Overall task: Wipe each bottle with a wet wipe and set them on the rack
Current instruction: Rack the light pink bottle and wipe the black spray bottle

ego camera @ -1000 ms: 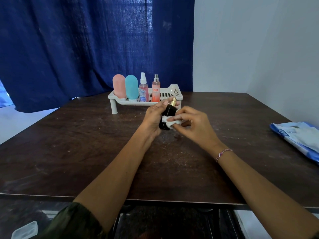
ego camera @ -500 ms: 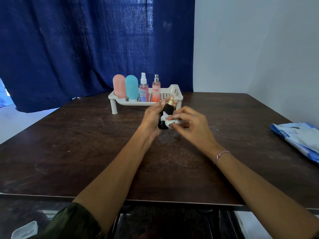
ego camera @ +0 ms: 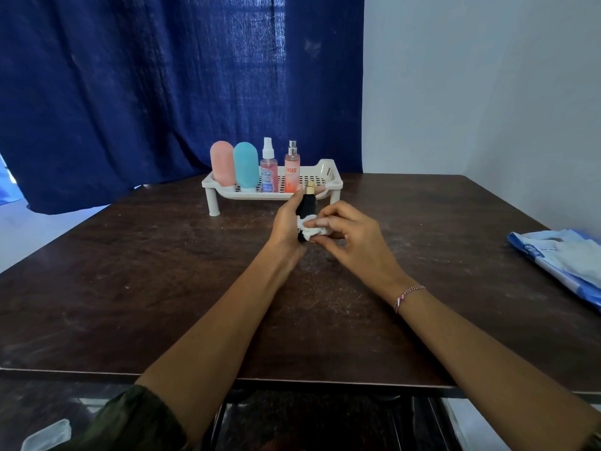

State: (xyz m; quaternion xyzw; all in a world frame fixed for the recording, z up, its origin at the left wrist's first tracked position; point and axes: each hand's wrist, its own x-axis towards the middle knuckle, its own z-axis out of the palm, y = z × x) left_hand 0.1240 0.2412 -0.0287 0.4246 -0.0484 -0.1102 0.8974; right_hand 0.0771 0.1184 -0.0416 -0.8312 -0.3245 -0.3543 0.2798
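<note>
My left hand (ego camera: 287,222) grips a small black bottle (ego camera: 307,206) with a gold cap, held nearly upright above the table's middle. My right hand (ego camera: 353,237) pinches a crumpled white wet wipe (ego camera: 309,225) against the bottle's lower body. Just behind them stands the white perforated rack (ego camera: 328,177). On its left part stand a pink bottle (ego camera: 222,162), a teal bottle (ego camera: 246,166), a pink spray bottle (ego camera: 268,172) and an orange spray bottle (ego camera: 291,170). The bottle's base is hidden by my fingers.
The dark brown table (ego camera: 162,288) reaches to a near edge at the bottom. A blue and white wipes pack (ego camera: 566,265) lies at the right edge. A blue curtain (ego camera: 146,92) hangs behind the rack. A clear plastic piece (ego camera: 45,434) lies below at the lower left.
The bottle has tipped from leaning right to nearly upright in my left hand. The wipe has stayed on its lower body, and both hands have shifted slightly left.
</note>
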